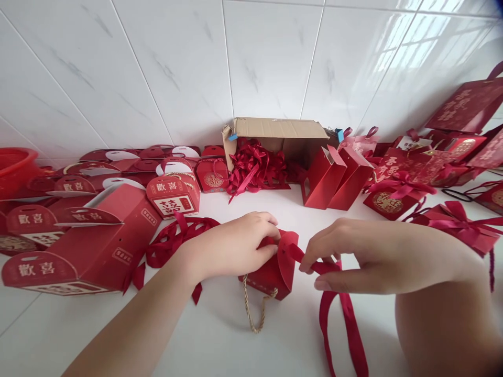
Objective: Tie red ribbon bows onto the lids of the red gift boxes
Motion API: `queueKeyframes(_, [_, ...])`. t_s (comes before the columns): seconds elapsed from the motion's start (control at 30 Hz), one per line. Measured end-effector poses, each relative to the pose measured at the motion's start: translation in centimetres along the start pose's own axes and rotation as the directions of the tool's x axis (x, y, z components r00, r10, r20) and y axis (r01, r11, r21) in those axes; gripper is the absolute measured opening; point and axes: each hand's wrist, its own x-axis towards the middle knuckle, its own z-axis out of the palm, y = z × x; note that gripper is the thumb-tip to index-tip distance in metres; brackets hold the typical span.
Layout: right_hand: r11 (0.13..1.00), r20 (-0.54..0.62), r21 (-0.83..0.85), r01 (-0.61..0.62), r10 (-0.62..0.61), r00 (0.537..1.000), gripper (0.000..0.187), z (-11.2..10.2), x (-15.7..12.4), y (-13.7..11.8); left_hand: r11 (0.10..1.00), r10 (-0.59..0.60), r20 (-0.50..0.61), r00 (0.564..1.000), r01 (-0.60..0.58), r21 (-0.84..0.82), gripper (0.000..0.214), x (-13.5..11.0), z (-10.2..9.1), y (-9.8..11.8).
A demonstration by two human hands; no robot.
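A small red gift box (271, 280) with a twisted gold cord handle (254, 327) stands on the white surface in front of me. My left hand (251, 243) is closed on its top, the fingers curled at the flaps with their tips partly hidden. Dark red ribbon (325, 268) runs from the box's rounded right side flap. My right hand (346, 256) pinches this ribbon between thumb and fingers, just right of the box, and its long loose end hangs down below. More ribbon (178, 235) lies coiled behind my left wrist.
A cardboard box (279, 128) full of ribbon stands against the tiled wall. Several red boxes (175, 191) crowd the left side, with a red basin (15, 165) at the far left. Two upright red boxes (322, 180) and several bow-tied boxes (393, 201) stand at the right.
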Motion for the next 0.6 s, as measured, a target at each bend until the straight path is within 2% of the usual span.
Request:
queueKeyframes(0.2, [0.999, -0.029, -0.032, -0.001, 0.0, 1.0, 0.023, 0.32, 0.29, 0.28, 0.998, -0.017, -0.038, 0.999, 0.014, -0.063, 0.027, 0.03, -0.02, 0.09])
queueKeyframes(0.4, [1.0, 0.0, -0.013, 0.015, -0.015, 1.0, 0.023, 0.32, 0.04, 0.13, 0.997, -0.031, -0.055, 0.998, 0.027, -0.067, 0.025, 0.15, 0.23, -0.33])
queueKeyframes(0.6, [1.0, -0.028, -0.031, 0.005, -0.006, 1.0, 0.025, 0.47, -0.09, -0.02, 0.998, -0.026, -0.003, 1.0, 0.026, -0.05, 0.021, 0.01, -0.02, -0.63])
